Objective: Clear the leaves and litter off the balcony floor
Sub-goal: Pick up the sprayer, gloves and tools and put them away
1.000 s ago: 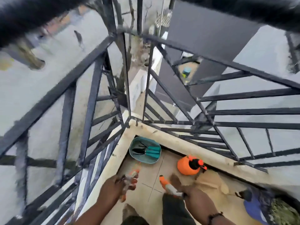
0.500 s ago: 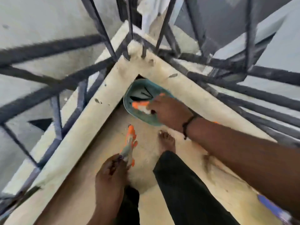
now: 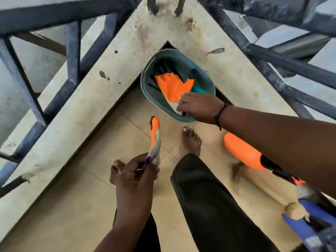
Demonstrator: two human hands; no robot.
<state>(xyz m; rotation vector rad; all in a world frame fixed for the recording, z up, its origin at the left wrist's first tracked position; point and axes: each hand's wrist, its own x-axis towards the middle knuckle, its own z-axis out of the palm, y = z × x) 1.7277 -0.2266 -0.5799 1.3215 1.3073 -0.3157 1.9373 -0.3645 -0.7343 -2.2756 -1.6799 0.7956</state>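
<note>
Two hands clasping orange gloves: right hand (image 3: 199, 106) over basin (image 3: 209, 82), left hand (image 3: 140, 171) near railing (image 3: 72, 51).

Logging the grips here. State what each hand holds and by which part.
Left hand grips an orange work glove by its grey cuff end. Right hand pinches the pale cuff of another orange glove lying in the teal plastic basket.

Beige tiled balcony floor (image 3: 101, 202), stained concrete kerb (image 3: 87, 99) meeting at the far corner, dark metal railing (image 3: 72, 51) left and right, daylight
</note>
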